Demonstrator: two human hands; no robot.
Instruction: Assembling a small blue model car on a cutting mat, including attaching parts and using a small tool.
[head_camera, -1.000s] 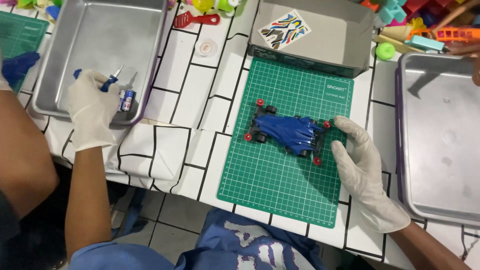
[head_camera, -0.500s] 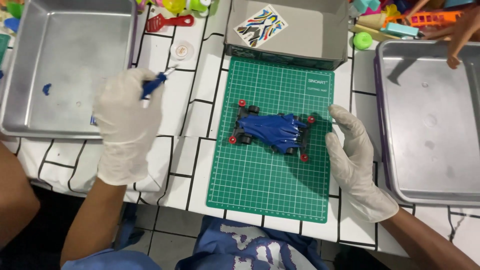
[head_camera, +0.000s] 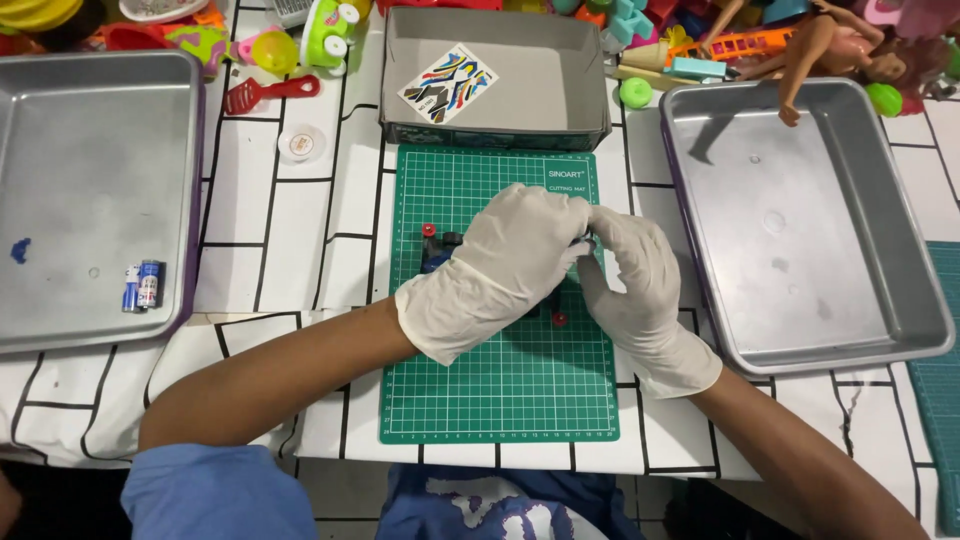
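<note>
Both my hands are gloved in white and meet over the blue toy car (head_camera: 437, 262), which sits on the green cutting mat (head_camera: 500, 400) at the middle of the worktop (head_camera: 250, 200). My left hand (head_camera: 500, 270) lies across the car and covers most of its body; whether its fingers are closed on the car I cannot tell. My right hand (head_camera: 635, 280) is curled at the car's right end, fingertips touching those of the left; its grip is likewise hidden. A red wheel (head_camera: 429, 230) shows at the car's upper left, another (head_camera: 559, 319) below my hands. The left metal tray (head_camera: 90, 150) holds two small batteries (head_camera: 142, 286). The right metal tray (head_camera: 800, 220) stands just beside the mat. A grey cardboard box (head_camera: 560, 80) with a sticker sheet (head_camera: 449, 83) touches the mat's far edge.
</note>
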